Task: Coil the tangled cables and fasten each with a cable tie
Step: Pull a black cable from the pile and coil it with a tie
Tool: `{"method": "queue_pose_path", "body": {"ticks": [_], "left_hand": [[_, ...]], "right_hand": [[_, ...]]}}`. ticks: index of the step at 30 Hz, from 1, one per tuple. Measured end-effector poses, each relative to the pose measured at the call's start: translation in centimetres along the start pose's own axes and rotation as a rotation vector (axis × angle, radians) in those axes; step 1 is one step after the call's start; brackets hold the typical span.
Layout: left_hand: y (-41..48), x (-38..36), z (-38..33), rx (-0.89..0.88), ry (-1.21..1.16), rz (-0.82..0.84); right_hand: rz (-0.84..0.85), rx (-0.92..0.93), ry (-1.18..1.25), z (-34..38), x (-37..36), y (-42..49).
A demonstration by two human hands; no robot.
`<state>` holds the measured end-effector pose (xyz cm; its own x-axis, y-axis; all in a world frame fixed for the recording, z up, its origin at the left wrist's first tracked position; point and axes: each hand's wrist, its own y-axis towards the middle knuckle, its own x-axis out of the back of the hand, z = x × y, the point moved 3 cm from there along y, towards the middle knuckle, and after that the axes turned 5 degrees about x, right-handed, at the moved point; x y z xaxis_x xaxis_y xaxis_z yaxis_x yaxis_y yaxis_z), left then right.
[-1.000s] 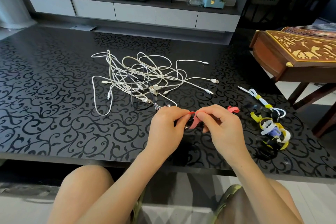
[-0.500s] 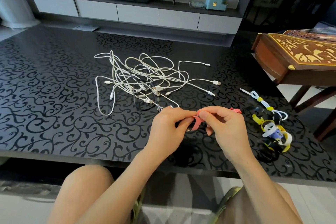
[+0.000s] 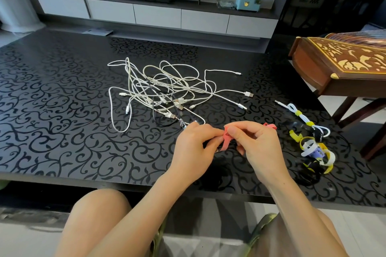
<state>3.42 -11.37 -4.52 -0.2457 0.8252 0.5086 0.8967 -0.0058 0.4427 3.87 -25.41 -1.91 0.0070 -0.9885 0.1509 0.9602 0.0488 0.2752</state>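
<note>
A tangle of white cables [image 3: 167, 92] lies mid-table on the black patterned table [image 3: 62, 131]. Just in front of it, my left hand [image 3: 194, 148] and my right hand [image 3: 257, 146] meet over a dark coiled cable [image 3: 211, 146], mostly hidden by the fingers. Both hands pinch a pink cable tie [image 3: 226, 142] wrapped at that cable; its other end [image 3: 270, 126] sticks out behind my right hand. To the right lie a white coiled cable with yellow ties [image 3: 302, 119] and a heap of loose ties [image 3: 315, 152] in yellow, white, purple and black.
A carved wooden instrument on a stand [image 3: 344, 64] juts in at the table's right edge. Beyond the table stands a TV cabinet [image 3: 156, 12]. My knees are under the near table edge [image 3: 125, 183].
The hands stay together on the pink tie; the fingers have shifted slightly as they work the tie at the dark cable. The tangle has not moved.
</note>
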Motion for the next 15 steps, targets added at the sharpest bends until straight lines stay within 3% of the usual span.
{"method": "queue_pose_path", "body": {"ticks": [5,15], "left_hand": [[-0.05,-0.08,0.15,0.004,0.004,0.013],[0.19,0.35,-0.01,0.072,-0.006,-0.019]], "right_hand": [[0.034,-0.027,0.006,-0.51,0.05,0.11],[0.065,0.137,-0.158,-0.92,0.02,-0.6]]}}
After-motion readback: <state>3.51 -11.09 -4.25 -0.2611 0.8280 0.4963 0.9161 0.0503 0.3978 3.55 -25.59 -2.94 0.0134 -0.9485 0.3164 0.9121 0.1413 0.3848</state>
